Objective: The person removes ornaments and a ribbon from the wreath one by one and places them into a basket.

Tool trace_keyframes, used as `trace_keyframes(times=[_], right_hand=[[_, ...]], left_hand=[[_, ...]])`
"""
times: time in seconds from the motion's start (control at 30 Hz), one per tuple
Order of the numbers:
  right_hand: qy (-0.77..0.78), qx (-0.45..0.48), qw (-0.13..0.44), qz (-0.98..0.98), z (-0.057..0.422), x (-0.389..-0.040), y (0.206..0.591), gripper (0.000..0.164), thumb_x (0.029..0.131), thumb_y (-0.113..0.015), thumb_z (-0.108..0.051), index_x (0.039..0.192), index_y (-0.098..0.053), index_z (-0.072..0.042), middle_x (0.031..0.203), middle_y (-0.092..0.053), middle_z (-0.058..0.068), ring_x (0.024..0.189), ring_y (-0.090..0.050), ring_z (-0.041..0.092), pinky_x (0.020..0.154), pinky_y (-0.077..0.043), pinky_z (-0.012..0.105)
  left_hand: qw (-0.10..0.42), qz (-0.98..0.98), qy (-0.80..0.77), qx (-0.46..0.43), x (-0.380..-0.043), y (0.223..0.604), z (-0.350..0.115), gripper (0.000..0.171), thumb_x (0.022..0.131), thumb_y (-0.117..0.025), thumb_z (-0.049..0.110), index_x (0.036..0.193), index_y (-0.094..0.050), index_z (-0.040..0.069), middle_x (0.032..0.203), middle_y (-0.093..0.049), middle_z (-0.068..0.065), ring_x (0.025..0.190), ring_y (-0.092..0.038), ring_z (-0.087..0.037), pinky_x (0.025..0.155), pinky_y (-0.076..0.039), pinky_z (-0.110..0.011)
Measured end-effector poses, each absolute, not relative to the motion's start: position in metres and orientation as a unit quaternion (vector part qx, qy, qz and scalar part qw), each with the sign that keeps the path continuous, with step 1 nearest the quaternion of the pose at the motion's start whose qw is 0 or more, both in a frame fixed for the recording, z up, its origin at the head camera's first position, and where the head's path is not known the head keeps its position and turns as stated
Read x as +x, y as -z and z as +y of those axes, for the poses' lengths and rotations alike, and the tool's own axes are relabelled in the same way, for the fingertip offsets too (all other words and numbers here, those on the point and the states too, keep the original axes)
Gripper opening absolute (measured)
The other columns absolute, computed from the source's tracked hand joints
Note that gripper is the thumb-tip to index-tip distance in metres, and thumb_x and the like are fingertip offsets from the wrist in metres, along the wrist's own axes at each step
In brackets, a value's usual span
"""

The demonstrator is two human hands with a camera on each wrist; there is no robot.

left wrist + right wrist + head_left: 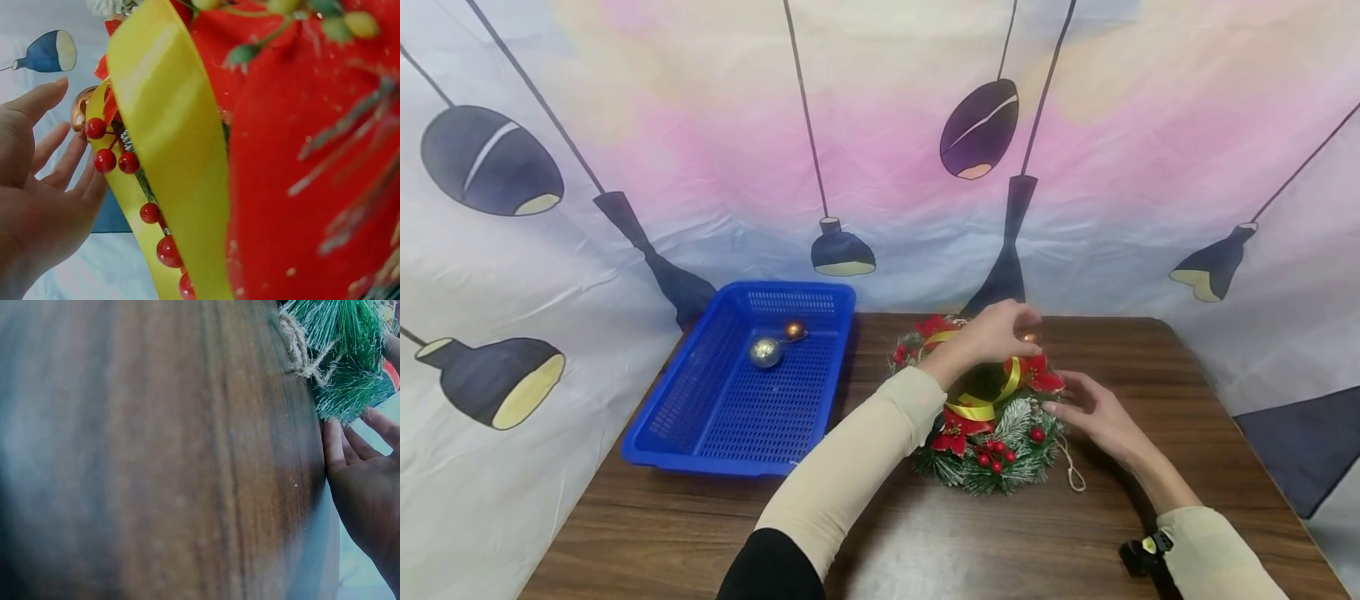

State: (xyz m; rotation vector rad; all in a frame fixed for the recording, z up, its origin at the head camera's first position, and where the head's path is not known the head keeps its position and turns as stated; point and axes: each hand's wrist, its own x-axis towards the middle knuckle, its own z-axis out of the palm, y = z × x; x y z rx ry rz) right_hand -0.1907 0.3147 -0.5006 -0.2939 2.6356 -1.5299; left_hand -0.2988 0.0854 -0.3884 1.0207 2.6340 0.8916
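Observation:
A Christmas wreath (pixel 1018 475) of frosted green sprigs, red poinsettias, red berries and yellow ribbon lies on the table. My left hand (pixel 992 333) reaches over its far side, beside a copper ball ornament (pixel 1030 337). In the left wrist view, the relaxed fingers of that hand (pixel 47 181) come right up to the copper ball (pixel 79 109), with the thumb held apart. At the wreath's right edge rests my right hand (pixel 1097 417). Its extended fingertips meet the green bristles (pixel 344 387) in the right wrist view, next to a twine loop (pixel 303 350).
To the left stands a blue plastic basket (pixel 737 462) with a silver ball ornament (pixel 766 352) and a small copper ball (pixel 794 331) inside. Wooden table (pixel 685 533) surface surrounds the wreath. A printed cloth backdrop (pixel 722 167) hangs behind the table's far edge.

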Motion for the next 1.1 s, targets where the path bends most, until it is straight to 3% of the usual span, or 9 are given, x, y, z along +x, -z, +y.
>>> trace_keyframes(times=[0.4,0.67,1.1], right_hand=[[0.506,-0.096,0.04,0.856,0.315,-0.192,0.5,0.069,0.104,-0.071,-0.03,0.159,-0.039,-0.001,0.152,-0.051,0.028,0.137,-0.053,0.048,0.092,-0.052,0.02],[0.507,-0.095,0.043,0.856,0.315,-0.19,0.5,0.07,0.104,-0.071,-0.031,0.159,-0.039,-0.001,0.151,-0.052,0.028,0.139,-0.051,0.048,0.091,-0.053,0.021],[0.515,-0.101,0.039,0.85,0.314,-0.192,0.502,0.067,0.105,-0.07,-0.028,0.158,-0.04,-0.001,0.15,-0.052,0.028,0.134,-0.056,0.048,0.092,-0.053,0.02]], left_hand=[[0.084,0.905,-0.264,0.322,-0.301,0.397,0.091,0.046,0.097,-0.081,0.028,0.138,-0.067,0.013,0.129,-0.064,0.0,0.116,-0.059,-0.013,0.093,-0.051,-0.022],[0.077,0.9,-0.278,0.326,-0.303,0.395,0.088,0.044,0.099,-0.079,0.028,0.137,-0.066,0.012,0.131,-0.065,-0.001,0.119,-0.061,-0.014,0.096,-0.051,-0.023],[0.061,0.864,-0.401,0.299,-0.3,0.385,0.089,0.04,0.099,-0.078,0.034,0.133,-0.067,0.016,0.121,-0.067,0.005,0.11,-0.064,-0.009,0.091,-0.053,-0.022]])
